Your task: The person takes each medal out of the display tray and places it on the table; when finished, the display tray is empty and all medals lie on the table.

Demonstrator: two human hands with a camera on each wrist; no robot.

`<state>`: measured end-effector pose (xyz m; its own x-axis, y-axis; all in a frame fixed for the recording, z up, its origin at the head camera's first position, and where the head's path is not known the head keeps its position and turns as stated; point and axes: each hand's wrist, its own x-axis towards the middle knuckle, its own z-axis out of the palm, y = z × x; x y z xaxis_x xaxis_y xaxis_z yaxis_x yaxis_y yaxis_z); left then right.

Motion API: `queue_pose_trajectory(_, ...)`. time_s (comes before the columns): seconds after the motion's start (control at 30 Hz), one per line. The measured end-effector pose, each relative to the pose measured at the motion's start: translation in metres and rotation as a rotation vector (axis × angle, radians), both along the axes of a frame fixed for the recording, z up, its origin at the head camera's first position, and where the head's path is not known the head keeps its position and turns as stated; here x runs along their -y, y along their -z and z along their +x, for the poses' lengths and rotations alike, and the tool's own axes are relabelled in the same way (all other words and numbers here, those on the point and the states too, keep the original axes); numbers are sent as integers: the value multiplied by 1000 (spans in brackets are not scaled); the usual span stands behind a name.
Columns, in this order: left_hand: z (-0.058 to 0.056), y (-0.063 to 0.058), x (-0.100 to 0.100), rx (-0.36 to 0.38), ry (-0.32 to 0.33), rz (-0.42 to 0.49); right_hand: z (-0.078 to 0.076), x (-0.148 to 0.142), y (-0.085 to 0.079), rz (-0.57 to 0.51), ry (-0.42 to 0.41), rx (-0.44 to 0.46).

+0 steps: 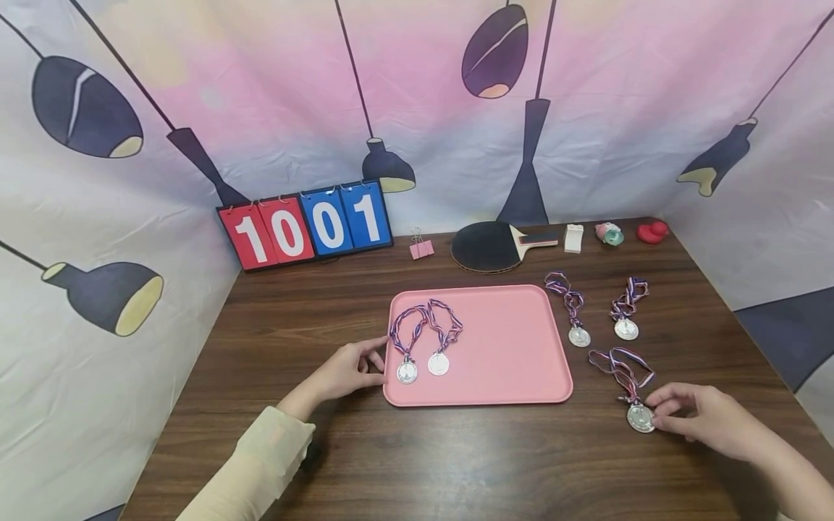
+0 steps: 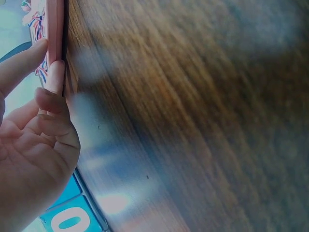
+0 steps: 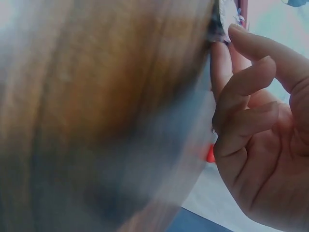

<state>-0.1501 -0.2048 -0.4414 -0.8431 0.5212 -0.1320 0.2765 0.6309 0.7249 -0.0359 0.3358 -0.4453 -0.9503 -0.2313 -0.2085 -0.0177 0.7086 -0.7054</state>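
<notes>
In the head view, my left hand (image 1: 345,370) touches the left edge of the pink tray (image 1: 502,347), with thumb and forefinger spread along the rim. Two silver medals (image 1: 439,363) with striped ribbons lie at the tray's left side. To the right of the tray, my right hand (image 1: 706,420) pinches the edge of a silver medal (image 1: 641,417) between thumb and fingers. That medal's ribbon (image 1: 622,365) trails away toward the back on the table. In the right wrist view, the thumb and fingertips meet at the medal's edge (image 3: 228,19).
Two more medals (image 1: 626,328) lie right of the tray. Along the back stand a flip scoreboard (image 1: 306,226), a pink binder clip (image 1: 421,249), a table tennis paddle (image 1: 485,246), a small white object (image 1: 573,238), a small figurine (image 1: 609,234) and a red duck (image 1: 652,231). A printed cloth hangs behind.
</notes>
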Motion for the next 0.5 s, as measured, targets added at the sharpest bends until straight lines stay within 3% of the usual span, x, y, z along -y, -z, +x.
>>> queue_pose_trajectory(0.23,1,-1,-1,1,0,-2,-8,3,-12,61,70,-153)
queue_pose_trajectory(0.37,2,-3,-1,2,-1,-5,-22,18,-18,71,56,-221)
queue_pose_trajectory(0.5,1,-4,-1,5,-2,-9,-42,40,-23,64,22,-232)
